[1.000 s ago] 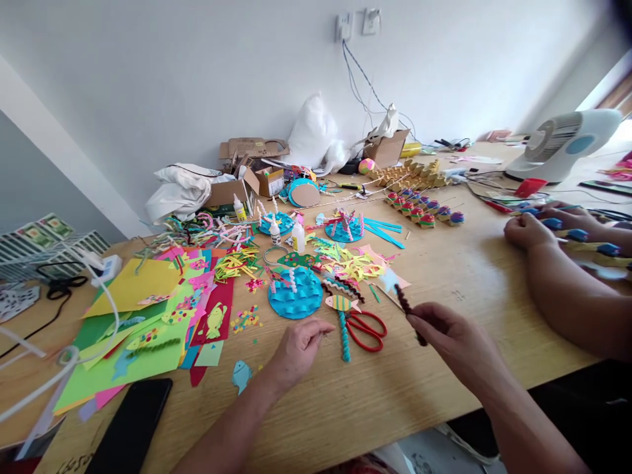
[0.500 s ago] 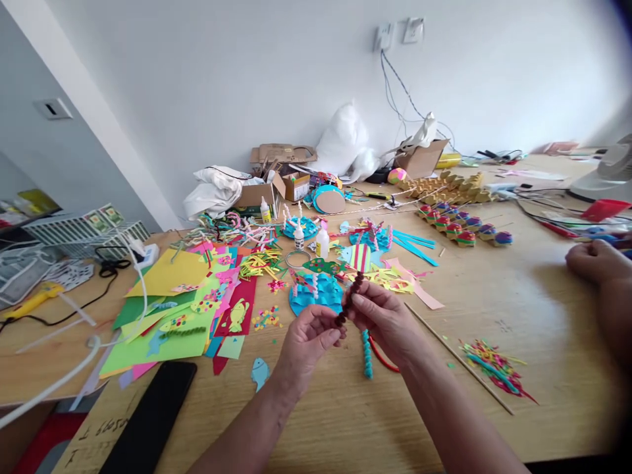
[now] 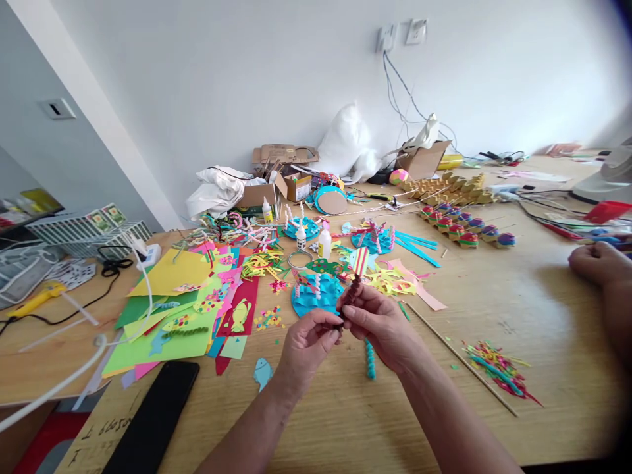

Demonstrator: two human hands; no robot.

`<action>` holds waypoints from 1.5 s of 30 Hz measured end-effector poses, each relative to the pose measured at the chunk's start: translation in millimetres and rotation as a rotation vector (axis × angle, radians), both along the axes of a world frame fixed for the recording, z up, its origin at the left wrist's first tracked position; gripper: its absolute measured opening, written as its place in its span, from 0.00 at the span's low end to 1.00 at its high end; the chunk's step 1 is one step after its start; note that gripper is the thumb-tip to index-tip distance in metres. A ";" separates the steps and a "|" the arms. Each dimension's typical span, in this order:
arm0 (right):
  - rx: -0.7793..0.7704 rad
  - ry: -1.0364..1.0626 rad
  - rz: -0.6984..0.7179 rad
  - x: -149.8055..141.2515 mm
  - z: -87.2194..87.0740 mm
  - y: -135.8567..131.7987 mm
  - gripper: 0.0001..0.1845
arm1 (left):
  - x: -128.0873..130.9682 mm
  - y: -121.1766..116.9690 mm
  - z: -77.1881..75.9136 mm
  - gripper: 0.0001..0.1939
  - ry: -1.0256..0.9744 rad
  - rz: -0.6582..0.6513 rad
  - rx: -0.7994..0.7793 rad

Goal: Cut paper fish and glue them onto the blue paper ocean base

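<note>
Between my two hands is a dark brown coiled pipe cleaner (image 3: 352, 292), tilted, its upper end sticking up past the fingers. My left hand (image 3: 310, 342) pinches its lower end between thumb and fingertips. Higher up, my right hand (image 3: 378, 322) grips it between thumb and forefinger. Just behind the hands lies a blue disc (image 3: 316, 299) with wavy blue paper and upright twisted pink and white stems. A striped paper piece (image 3: 361, 261) shows above the pipe cleaner's tip. Below my right hand, a turquoise coiled pipe cleaner (image 3: 370, 361) lies on the table, partly hidden.
On the left are coloured paper sheets (image 3: 162, 342) and a black phone (image 3: 153, 415). Glue bottles (image 3: 324, 243) stand behind the hands. To the right lie a thin wooden stick (image 3: 464, 361) and a pile of paper strips (image 3: 498, 368). Another person's hand (image 3: 600, 263) rests at the right edge.
My fingers have shifted slightly on the brown pipe cleaner, with the hands a little closer together. A red curved piece seen below my right hand is now hidden. The view has moved slightly.
</note>
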State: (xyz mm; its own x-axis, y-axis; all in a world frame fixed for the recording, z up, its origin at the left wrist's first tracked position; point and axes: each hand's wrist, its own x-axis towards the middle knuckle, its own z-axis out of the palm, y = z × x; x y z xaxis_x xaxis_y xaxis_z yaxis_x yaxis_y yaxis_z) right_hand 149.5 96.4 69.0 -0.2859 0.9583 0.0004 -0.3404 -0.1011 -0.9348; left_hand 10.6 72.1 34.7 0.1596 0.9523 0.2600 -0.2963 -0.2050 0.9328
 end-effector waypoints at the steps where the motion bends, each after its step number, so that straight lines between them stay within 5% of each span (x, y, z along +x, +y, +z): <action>1: -0.004 0.001 0.001 -0.4 0.1 0.0 0.12 | -1.8 0.2 0.6 0.06 0.058 -0.002 0.046; 10: -0.015 -0.009 0.025 -6.1 2.5 1.4 0.14 | -20.2 6.1 12.7 0.03 0.462 0.028 0.355; 19: 0.142 -0.105 -0.091 -15.7 0.6 -1.9 0.12 | -20.9 8.4 8.8 0.09 0.547 0.178 0.378; 26: 0.203 -0.128 -0.100 -17.6 0.0 -2.7 0.10 | -16.7 6.6 -4.6 0.03 0.319 0.140 0.299; 31: 0.214 -0.091 -0.079 -17.4 0.1 -2.2 0.09 | -14.1 2.4 -8.1 0.09 0.131 0.097 0.172; 45: 0.128 0.011 -0.001 -21.1 1.8 -3.8 0.09 | -21.1 1.5 4.5 0.04 0.143 0.144 0.266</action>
State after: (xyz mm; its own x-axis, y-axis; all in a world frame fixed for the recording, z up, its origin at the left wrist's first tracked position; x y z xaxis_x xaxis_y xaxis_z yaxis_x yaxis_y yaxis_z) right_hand 128.3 92.6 70.8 -0.2839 0.9506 0.1255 -0.3509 0.0189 -0.9362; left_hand -10.5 73.6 39.2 0.0817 0.8693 0.4875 -0.1163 -0.4775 0.8709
